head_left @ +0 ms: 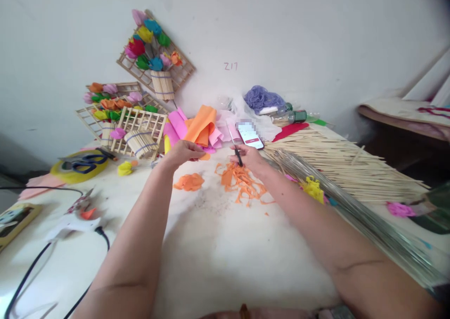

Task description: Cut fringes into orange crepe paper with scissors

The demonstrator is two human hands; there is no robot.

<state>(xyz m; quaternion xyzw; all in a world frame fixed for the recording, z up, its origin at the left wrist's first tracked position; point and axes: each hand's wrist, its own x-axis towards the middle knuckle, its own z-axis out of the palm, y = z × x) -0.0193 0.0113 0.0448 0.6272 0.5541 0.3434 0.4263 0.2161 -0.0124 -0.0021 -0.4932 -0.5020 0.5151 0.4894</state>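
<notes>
Tabletop: scissors (pixel 235 146) upright, tips away

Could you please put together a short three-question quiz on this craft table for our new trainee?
1. True or false: the right hand holds scissors.
2. What colour are the paper scraps below the hands?
3. Which lies right of the phone: A) glue gun B) bundle of sticks?

Key: 1 true; 2 orange; 3 B.
</notes>
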